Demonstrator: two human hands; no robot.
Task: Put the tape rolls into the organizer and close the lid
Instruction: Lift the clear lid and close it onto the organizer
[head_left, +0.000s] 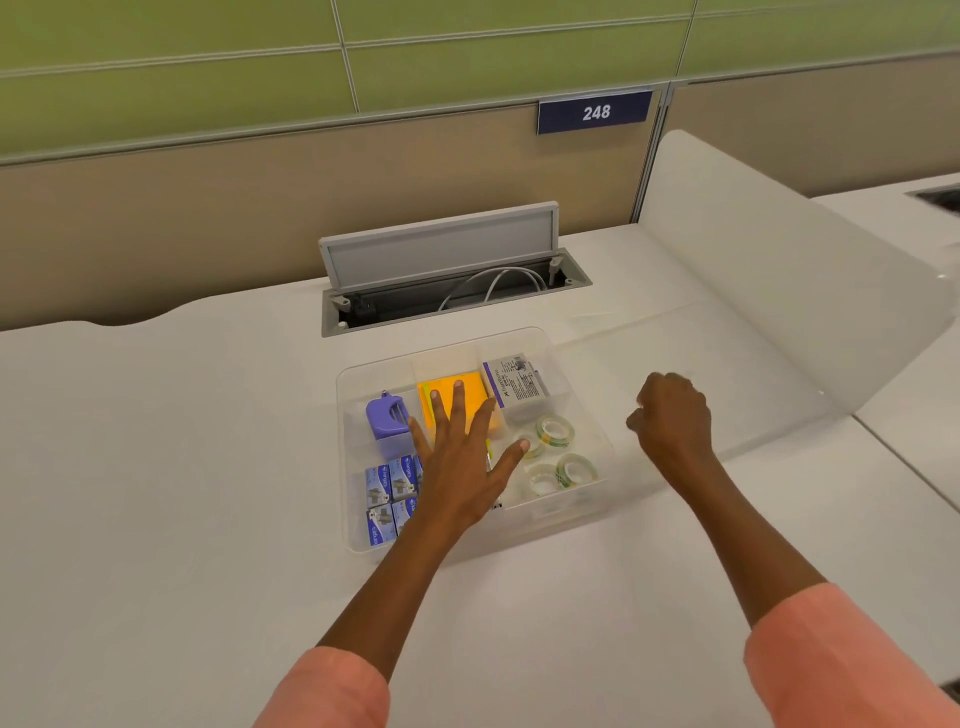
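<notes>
A clear plastic organizer (358, 540) sits on the white desk in front of me. Three clear tape rolls lie in its front right compartment: one (555, 431) at the back, one (575, 470) at the right, one (540, 480) at the front. My left hand (460, 467) is flat with fingers spread over the organizer's middle, thumb tip beside the tape rolls. My right hand (672, 415) hovers just right of the organizer with fingers curled. A faint clear sheet, possibly the lid (769, 374), spreads under and beyond that hand; whether the hand grips it is unclear.
The organizer also holds a purple tool (387, 418), orange sticky notes (467, 395), a white box (517, 382) and several blue boxes (387, 493). Behind it is an open cable hatch (441, 260). A frosted divider (753, 260) stands to the right.
</notes>
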